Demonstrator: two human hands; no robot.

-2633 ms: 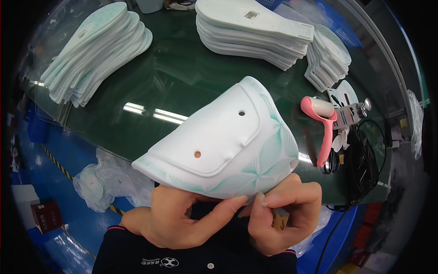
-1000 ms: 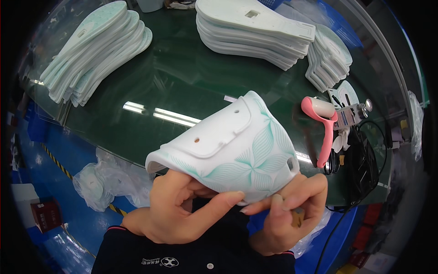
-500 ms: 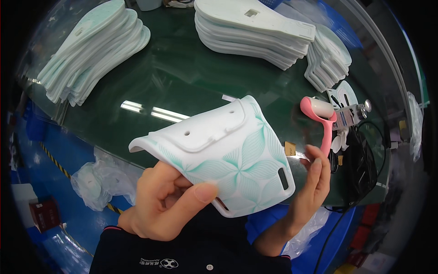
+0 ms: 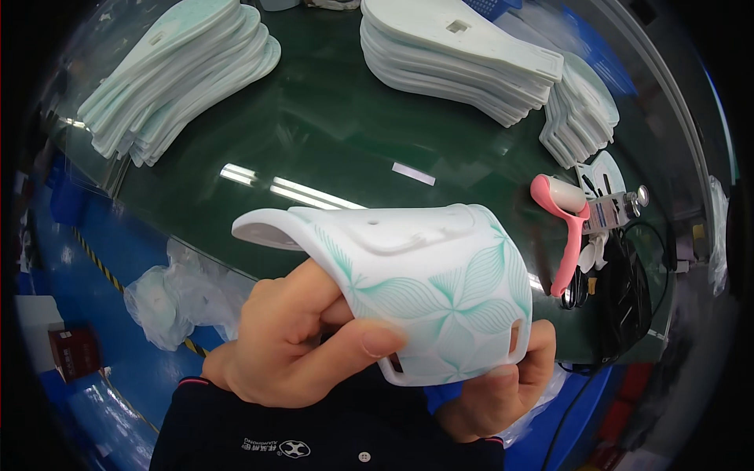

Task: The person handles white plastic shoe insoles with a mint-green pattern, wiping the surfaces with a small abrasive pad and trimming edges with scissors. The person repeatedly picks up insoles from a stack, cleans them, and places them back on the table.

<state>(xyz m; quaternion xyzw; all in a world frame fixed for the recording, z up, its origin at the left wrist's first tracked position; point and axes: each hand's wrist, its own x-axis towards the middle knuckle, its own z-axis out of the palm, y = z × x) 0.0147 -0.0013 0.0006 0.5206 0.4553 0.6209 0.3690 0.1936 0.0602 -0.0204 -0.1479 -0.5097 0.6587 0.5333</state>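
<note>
A curved white plastic shell (image 4: 424, 290) with a teal leaf pattern and slots along its lower edge is held up close in front of me. My left hand (image 4: 302, 341) grips its left side, thumb lying across the patterned face. My right hand (image 4: 495, 388) supports it from below and behind, fingers curled under the right edge; most of that hand is hidden by the shell.
A dark green glass-topped table (image 4: 330, 133) carries stacks of white flat parts at the far left (image 4: 173, 71), far middle (image 4: 455, 55) and right (image 4: 581, 110). A pink-handled tool (image 4: 561, 228) and black cables (image 4: 628, 290) lie at the right edge. Crumpled plastic bags (image 4: 169, 302) lie on the blue floor.
The shell has been turned and tilted in my hands so its patterned face points toward me. My right hand has gone from open beside the shell to underneath it.
</note>
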